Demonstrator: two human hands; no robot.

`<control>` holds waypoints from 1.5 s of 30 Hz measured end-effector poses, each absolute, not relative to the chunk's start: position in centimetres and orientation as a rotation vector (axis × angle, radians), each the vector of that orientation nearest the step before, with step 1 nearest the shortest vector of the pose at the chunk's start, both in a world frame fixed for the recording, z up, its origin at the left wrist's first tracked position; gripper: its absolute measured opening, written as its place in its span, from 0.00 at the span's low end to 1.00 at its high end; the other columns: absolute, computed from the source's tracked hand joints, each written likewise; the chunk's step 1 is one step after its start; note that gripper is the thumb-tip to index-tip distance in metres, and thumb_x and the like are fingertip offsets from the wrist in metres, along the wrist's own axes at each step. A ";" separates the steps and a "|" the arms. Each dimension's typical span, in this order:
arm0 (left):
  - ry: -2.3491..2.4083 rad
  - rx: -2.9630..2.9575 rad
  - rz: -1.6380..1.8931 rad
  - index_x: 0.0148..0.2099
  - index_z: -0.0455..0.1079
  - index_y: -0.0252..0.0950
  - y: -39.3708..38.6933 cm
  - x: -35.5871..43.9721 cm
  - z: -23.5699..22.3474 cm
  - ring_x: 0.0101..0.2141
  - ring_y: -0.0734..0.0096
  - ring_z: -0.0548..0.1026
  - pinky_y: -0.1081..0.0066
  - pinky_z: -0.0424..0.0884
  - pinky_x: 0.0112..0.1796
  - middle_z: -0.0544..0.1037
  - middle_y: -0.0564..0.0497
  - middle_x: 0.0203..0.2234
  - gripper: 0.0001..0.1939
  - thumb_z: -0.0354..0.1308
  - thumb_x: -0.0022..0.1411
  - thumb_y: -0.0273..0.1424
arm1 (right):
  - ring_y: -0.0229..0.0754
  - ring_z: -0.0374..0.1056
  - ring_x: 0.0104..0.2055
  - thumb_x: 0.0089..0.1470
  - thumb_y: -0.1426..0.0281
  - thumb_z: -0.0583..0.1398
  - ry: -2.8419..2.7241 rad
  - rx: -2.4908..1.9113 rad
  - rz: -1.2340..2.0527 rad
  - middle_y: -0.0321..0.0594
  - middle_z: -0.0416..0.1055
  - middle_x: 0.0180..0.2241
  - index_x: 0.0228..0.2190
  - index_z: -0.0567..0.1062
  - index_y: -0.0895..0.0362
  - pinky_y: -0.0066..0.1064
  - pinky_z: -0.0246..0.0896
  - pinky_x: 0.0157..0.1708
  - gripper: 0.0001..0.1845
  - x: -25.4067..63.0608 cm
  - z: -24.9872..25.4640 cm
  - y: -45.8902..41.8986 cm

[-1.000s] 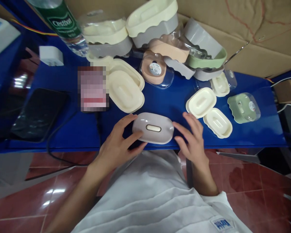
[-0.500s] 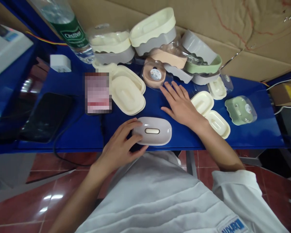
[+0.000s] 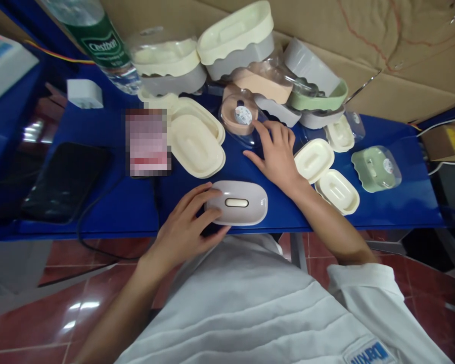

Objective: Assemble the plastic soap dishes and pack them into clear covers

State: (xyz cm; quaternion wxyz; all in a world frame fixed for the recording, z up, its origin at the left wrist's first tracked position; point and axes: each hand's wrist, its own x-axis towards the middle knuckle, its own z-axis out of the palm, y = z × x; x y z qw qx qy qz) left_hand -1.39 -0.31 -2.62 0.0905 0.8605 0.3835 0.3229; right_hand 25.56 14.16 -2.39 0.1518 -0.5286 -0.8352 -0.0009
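Observation:
At the table's front edge lies a grey oval soap dish with a slot in the middle showing a cream strip. My left hand grips its left end, fingers over the rim and thumb along the near side. My right hand is held palm down over the table, thumb apart and index finger stretched out. That fingertip is at the label of a brownish-pink soap box with a clear cover; whether it touches, I cannot tell. Two small cream dishes lie beside my right wrist.
Large cream oval pieces lie left of centre. Behind them are stacked cream, grey, peach and green boxes. A water bottle, a white adapter and a black phone-like slab are at left. A green covered box stands right.
My right hand has shifted slightly left, its index finger now reaching the brownish-pink box's label and the other fingers more bent. My left hand stays on the grey dish. The view has shifted slightly.

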 end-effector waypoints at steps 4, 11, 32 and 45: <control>1.134 2.551 0.957 0.49 0.71 0.40 -0.3 -1.4 -2.7 0.67 0.41 0.74 0.44 0.80 0.61 0.79 0.38 0.58 0.14 0.71 0.67 0.29 | 0.70 0.54 0.76 0.72 0.46 0.57 -2.347 -1.512 0.035 0.61 0.61 0.70 0.73 0.62 0.56 0.69 0.50 0.74 0.40 25.0 -2.8 13.7; 1.130 2.481 1.005 0.53 0.72 0.43 -0.3 -1.5 -2.9 0.67 0.43 0.75 0.42 0.78 0.63 0.77 0.41 0.61 0.17 0.72 0.66 0.29 | 0.62 0.57 0.77 0.69 0.52 0.62 -2.318 -1.328 0.254 0.59 0.59 0.72 0.71 0.63 0.55 0.59 0.58 0.75 0.38 26.5 -0.9 13.2; 1.241 2.189 0.864 0.80 0.53 0.50 -0.4 -1.9 -3.4 0.68 0.48 0.75 0.49 0.79 0.64 0.71 0.41 0.71 0.44 0.69 0.71 0.48 | 0.60 0.54 0.80 0.64 0.69 0.64 -2.499 -0.787 0.509 0.48 0.64 0.74 0.69 0.70 0.49 0.64 0.64 0.73 0.34 28.4 -0.5 2.1; 1.181 2.231 0.912 0.80 0.51 0.50 -0.4 -2.0 -3.3 0.70 0.48 0.72 0.49 0.78 0.64 0.69 0.38 0.72 0.48 0.72 0.69 0.46 | 0.61 0.61 0.77 0.65 0.59 0.71 -2.427 -0.857 0.366 0.51 0.68 0.71 0.70 0.70 0.48 0.60 0.68 0.72 0.36 28.8 -1.8 0.2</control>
